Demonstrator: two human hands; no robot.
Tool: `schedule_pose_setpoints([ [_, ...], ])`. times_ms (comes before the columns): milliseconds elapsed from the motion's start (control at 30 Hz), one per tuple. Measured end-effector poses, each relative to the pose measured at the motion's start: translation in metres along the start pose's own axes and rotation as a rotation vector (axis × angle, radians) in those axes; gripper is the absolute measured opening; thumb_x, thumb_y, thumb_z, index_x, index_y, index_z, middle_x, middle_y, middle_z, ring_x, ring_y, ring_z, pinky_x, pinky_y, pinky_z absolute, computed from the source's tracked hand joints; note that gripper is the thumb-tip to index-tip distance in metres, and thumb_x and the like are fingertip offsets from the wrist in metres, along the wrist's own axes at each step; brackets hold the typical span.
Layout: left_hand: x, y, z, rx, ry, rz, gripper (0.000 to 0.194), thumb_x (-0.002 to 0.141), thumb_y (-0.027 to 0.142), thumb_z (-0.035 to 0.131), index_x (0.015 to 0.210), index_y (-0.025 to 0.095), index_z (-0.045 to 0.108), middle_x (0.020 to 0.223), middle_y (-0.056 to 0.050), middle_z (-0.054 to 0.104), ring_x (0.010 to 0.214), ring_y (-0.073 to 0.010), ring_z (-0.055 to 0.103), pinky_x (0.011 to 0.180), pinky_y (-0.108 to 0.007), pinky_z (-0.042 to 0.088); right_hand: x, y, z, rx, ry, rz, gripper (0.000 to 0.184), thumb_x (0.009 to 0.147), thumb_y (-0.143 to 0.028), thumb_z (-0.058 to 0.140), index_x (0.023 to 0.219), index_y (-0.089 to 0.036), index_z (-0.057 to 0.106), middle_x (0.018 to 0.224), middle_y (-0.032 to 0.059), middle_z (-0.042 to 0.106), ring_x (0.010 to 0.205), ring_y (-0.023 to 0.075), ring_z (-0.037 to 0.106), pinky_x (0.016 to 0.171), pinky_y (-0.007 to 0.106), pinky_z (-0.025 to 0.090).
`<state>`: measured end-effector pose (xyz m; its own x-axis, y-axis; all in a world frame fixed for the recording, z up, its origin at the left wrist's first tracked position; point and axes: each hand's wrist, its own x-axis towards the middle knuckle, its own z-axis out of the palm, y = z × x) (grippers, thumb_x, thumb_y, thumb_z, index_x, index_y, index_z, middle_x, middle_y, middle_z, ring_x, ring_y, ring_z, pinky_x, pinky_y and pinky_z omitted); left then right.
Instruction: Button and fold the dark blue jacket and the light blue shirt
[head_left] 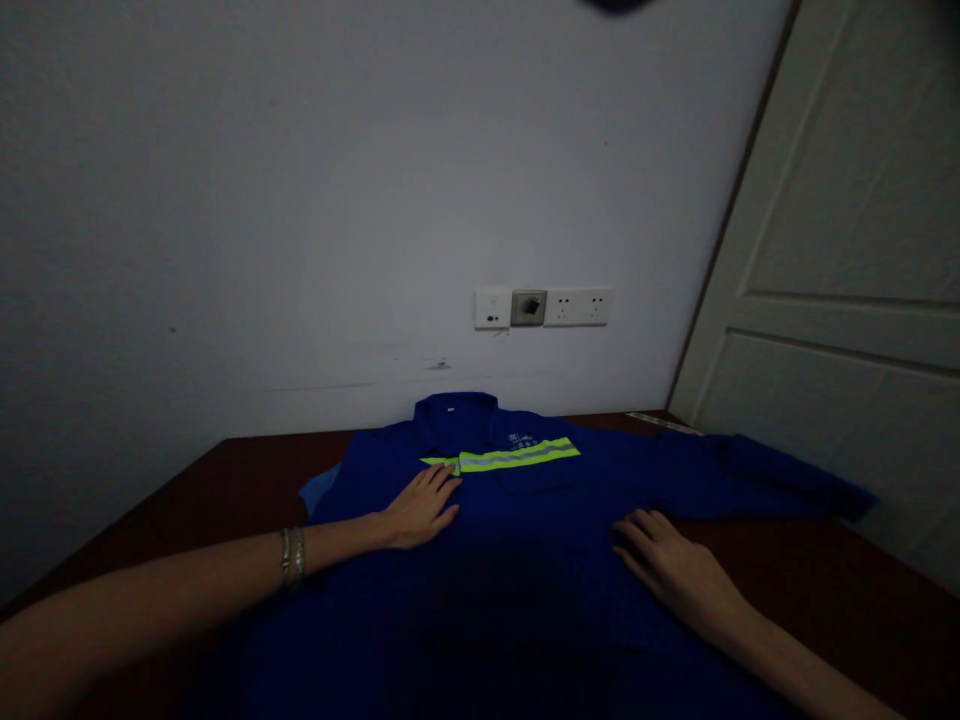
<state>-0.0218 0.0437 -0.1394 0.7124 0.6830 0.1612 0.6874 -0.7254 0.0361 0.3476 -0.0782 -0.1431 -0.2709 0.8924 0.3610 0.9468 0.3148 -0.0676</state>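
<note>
A blue work jacket [540, 525] with a collar and a yellow-green reflective stripe lies spread out, front up, on a dark red table. My left hand [421, 507] rests flat on its chest, fingertips at the stripe near the front opening. At the jacket's side, below the sleeve on the right, my right hand [667, 560] touches the cloth with its fingers stretched out. That sleeve [787, 478] reaches out to the right. On the left the other sleeve is mostly hidden; a lighter blue patch of cloth [321, 490] shows there.
The dark red table top [232, 490] meets a pale wall [300, 200] at the back. Sockets [577, 307] and a switch plate [529, 307] sit on the wall. A white panelled door [847, 280] stands at the right. A thin flat strip [664, 422] lies near the back edge.
</note>
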Motion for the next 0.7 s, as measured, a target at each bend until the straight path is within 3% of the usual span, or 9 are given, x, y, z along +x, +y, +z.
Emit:
schedule_pose_setpoints([
  [100,0.030,0.014,-0.007,0.037,0.129,0.065,0.043,0.091,0.039,0.030,0.124,0.015,0.045,0.136,-0.013,0.037,0.126,-0.0260,0.031,0.104,-0.044,0.026,-0.018,-0.016,-0.016,-0.009,0.020,-0.149,0.035,0.086,-0.036,0.045,0.114,-0.021,0.057,0.117,0.0114,0.056,0.107,0.0265,0.052,0.085,0.042,0.048],
  [200,0.076,0.036,-0.009,0.048,0.206,0.163,0.039,0.090,0.036,0.033,0.119,0.014,0.048,0.134,-0.014,0.040,0.125,-0.0263,0.032,0.104,-0.044,0.027,-0.039,-0.029,-0.033,0.104,-0.104,-0.310,0.040,0.086,-0.035,0.047,0.124,-0.024,0.050,0.128,0.0087,0.051,0.118,0.0247,0.046,0.099,0.043,0.039],
  [300,0.127,0.065,0.001,0.056,0.246,0.240,0.038,0.090,0.036,0.035,0.117,0.013,0.048,0.133,-0.015,0.039,0.126,-0.0274,0.031,0.103,-0.044,0.028,-0.055,-0.030,-0.046,0.223,-0.231,-0.339,0.042,0.088,-0.035,0.045,0.129,-0.027,0.045,0.134,0.0061,0.045,0.124,0.0226,0.039,0.104,0.043,0.032],
  [367,0.159,0.086,0.013,0.061,0.248,0.280,0.038,0.089,0.035,0.036,0.117,0.013,0.049,0.133,-0.015,0.040,0.125,-0.0280,0.032,0.102,-0.044,0.030,-0.063,-0.019,-0.053,0.260,-0.235,-0.291,0.043,0.088,-0.035,0.045,0.130,-0.026,0.044,0.135,0.0057,0.044,0.126,0.0212,0.037,0.105,0.040,0.032],
  [500,0.211,0.122,0.039,0.001,0.249,0.277,0.036,0.089,0.034,0.035,0.114,0.012,0.051,0.129,-0.016,0.045,0.123,-0.0265,0.037,0.102,-0.042,0.030,-0.068,0.030,-0.068,0.181,-0.052,-0.136,0.039,0.088,-0.027,0.044,0.126,-0.022,0.048,0.129,0.0084,0.050,0.124,0.0197,0.039,0.104,0.038,0.034],
  [700,0.251,0.143,0.067,-0.145,0.219,-0.070,0.042,0.091,0.033,0.029,0.120,0.009,0.048,0.131,-0.017,0.046,0.124,-0.0268,0.038,0.101,-0.042,0.030,-0.046,0.148,-0.094,-0.023,0.119,0.063,0.037,0.083,-0.013,0.039,0.117,-0.015,0.054,0.120,0.0130,0.055,0.113,0.0194,0.050,0.096,0.037,0.042],
])
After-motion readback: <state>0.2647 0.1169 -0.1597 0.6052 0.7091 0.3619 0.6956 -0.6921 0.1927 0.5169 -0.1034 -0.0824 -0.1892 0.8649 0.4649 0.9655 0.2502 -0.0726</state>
